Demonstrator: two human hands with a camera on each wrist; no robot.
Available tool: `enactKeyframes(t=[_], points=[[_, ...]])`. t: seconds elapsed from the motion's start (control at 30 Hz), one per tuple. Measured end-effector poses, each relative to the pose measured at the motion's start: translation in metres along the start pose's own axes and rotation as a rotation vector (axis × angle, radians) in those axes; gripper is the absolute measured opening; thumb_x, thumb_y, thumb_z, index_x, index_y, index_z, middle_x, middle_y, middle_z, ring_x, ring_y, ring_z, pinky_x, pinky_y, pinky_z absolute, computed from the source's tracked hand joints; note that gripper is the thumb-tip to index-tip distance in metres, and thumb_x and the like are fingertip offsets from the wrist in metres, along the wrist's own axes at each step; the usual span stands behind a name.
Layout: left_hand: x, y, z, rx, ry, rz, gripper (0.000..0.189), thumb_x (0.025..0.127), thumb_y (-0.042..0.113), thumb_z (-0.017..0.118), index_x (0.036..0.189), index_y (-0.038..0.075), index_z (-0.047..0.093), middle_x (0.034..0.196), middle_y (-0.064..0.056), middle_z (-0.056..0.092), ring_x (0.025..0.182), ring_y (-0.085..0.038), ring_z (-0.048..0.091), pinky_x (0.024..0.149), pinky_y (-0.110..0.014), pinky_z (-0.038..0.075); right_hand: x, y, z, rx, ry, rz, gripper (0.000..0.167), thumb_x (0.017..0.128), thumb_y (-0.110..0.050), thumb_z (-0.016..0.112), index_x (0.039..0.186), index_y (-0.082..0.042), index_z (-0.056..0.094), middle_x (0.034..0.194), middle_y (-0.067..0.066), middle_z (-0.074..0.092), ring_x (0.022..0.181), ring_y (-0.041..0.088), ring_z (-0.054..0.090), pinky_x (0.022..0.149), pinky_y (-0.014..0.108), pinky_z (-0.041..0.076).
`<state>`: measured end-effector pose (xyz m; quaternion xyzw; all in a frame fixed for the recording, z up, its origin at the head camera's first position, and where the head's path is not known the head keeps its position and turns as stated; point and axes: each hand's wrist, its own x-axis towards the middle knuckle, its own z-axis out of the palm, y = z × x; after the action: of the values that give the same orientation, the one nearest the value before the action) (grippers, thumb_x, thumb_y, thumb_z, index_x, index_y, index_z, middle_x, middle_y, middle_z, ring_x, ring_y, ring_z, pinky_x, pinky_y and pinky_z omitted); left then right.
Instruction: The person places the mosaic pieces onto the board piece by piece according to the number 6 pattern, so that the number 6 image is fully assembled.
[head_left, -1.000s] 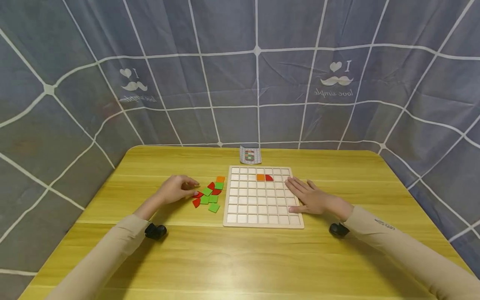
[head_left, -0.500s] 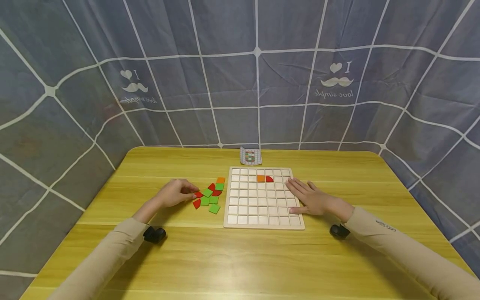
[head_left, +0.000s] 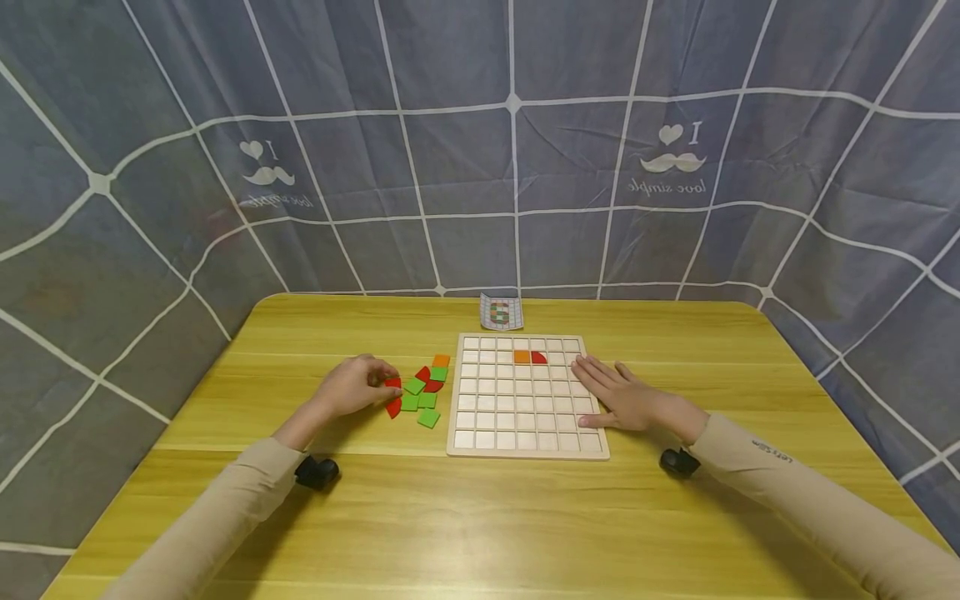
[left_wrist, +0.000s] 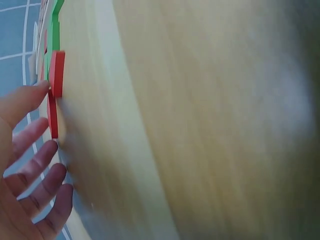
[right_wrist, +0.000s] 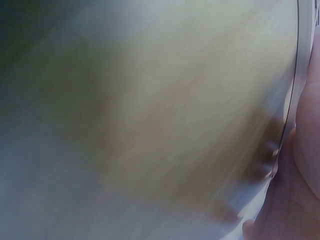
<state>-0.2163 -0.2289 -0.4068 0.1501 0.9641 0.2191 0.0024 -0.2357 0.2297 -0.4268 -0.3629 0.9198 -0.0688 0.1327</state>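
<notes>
My left hand is at the left side of a loose group of coloured tiles, its thumb and forefinger pinching a red quarter-circle tile. In the left wrist view that red tile shows between thumb and forefinger, while the other fingers spread loosely. Just below it lies another red quarter-circle tile. My right hand rests flat, fingers spread, over the right edge of a wooden grid board. On the board, an orange square tile and a red quarter-circle tile sit side by side in the second row.
Several green square tiles, two more red quarter-circles and an orange square lie between left hand and board. Behind the board is a small card printed with a gridded pattern. A grey curtain surrounds the wooden table.
My left thumb and forefinger have closed in on the red quarter-circle and turned it, so it now lines up above the lower red one. The right hand has stayed on the board.
</notes>
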Motion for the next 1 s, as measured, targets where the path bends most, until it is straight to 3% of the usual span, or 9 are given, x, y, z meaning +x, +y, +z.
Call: enactKeyframes(t=[0.2,0.37,0.7,1.0], points=[[0.001,0.006,0.002,0.025,0.004,-0.071,0.029,0.081,0.034,0.075,0.098,0.011,0.072,0.088,-0.003,0.068,0.078,-0.017,0.06,0.067,-0.033,0.046,-0.001,-0.001,-0.001,0.006,0.004,-0.008,0.09,0.094,-0.057,0.046,0.154,-0.002,0.008,0.16,0.022,0.003,0.148,0.04,0.004,0.112,0.066,0.008],[0.003,0.007,0.002,0.013,0.003,-0.089,0.026,0.082,0.032,0.074,0.097,0.011,0.073,0.088,-0.004,0.07,0.078,-0.018,0.061,0.065,-0.032,0.046,-0.003,-0.005,-0.005,0.033,-0.007,-0.007,0.09,0.094,-0.056,0.047,0.153,0.001,0.009,0.16,0.023,0.003,0.147,0.042,0.004,0.112,0.067,0.006],[0.005,0.009,0.002,-0.028,-0.005,-0.142,0.03,0.082,0.028,0.076,0.106,0.009,0.075,0.104,-0.01,0.073,0.094,-0.027,0.066,0.076,-0.041,0.051,-0.002,-0.002,-0.003,0.037,0.009,-0.022,0.089,0.095,-0.054,0.048,0.154,-0.001,0.008,0.16,0.024,0.003,0.147,0.042,0.004,0.111,0.068,0.006],[0.007,0.012,0.001,-0.028,-0.018,-0.148,0.032,0.082,0.024,0.075,0.11,0.008,0.073,0.112,-0.015,0.07,0.085,-0.022,0.061,0.067,-0.033,0.045,0.001,-0.003,-0.005,0.011,-0.009,0.004,0.09,0.094,-0.055,0.048,0.154,-0.001,0.008,0.16,0.022,0.003,0.148,0.041,0.004,0.112,0.066,0.007]])
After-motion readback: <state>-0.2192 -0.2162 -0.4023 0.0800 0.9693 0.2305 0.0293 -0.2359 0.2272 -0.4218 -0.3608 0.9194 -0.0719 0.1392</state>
